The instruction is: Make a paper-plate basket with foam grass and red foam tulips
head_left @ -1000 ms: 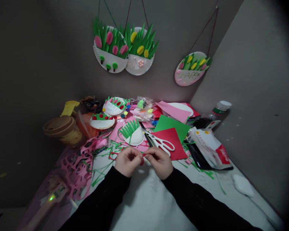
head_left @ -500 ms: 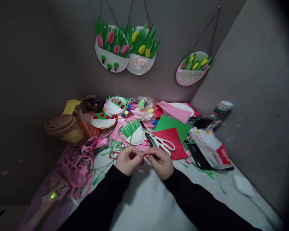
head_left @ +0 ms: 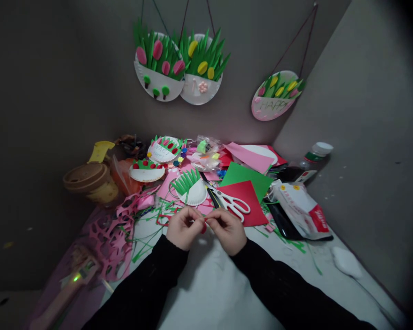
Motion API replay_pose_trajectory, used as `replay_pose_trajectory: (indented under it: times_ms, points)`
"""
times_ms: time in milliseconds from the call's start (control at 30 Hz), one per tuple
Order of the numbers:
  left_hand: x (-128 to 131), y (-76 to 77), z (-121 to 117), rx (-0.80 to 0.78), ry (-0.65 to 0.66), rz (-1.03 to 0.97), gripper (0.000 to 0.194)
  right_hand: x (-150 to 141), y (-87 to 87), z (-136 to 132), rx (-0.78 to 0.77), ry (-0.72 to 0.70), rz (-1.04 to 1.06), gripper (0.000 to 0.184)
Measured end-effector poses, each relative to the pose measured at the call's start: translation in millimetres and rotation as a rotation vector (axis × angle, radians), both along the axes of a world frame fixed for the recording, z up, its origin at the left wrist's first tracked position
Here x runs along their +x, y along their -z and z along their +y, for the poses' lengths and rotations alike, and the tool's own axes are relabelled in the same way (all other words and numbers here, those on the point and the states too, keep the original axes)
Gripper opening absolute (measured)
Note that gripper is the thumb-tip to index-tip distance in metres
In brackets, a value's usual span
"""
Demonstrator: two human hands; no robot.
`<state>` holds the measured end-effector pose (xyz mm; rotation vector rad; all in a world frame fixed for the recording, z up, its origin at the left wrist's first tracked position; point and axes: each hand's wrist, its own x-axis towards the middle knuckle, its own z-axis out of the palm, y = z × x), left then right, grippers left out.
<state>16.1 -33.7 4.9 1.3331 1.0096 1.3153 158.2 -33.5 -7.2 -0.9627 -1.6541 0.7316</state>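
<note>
My left hand (head_left: 185,229) and my right hand (head_left: 228,230) meet over the near part of the white table, fingertips pinched together. Between them is a small red paper piece (head_left: 204,228), mostly covered by the fingers, so its shape does not show. Just beyond lie white-handled scissors (head_left: 232,201), partly over a red paper sheet (head_left: 249,206). A white paper plate pocket (head_left: 195,193) with green paper grass rests behind my left hand. Red paper with cut-out holes (head_left: 163,220) lies beside that hand.
Pink paper offcuts (head_left: 113,243) and a glue gun (head_left: 70,286) with a lit green light lie at left. A brown-lidded cup (head_left: 89,178) stands behind them. At right are a white-and-red packet (head_left: 303,211) and a bottle (head_left: 316,155). Decorated plates (head_left: 201,91) hang on the wall.
Both hands keep their pinch on the red paper piece, with only a very slight shift of the fingers. The whole view has moved a little; the things on the table stay put.
</note>
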Motion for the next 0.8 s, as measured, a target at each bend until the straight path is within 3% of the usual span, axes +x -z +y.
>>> replay_pose_trajectory:
  times_ms: [267,633,800]
  points:
    - [0.8,-1.6,0.1,0.033,-0.048,0.017,0.014,-2.4,2.6,0.8,-0.151,-0.040,0.137,0.009]
    - [0.8,1.7,0.3,0.009,-0.057,0.030,0.015,-0.6,0.8,-0.2,0.009,0.038,-0.007,0.008]
    - [1.2,3.3,0.2,0.021,-0.061,0.057,0.015,-1.6,-0.4,0.8,-0.041,0.010,0.045,0.011]
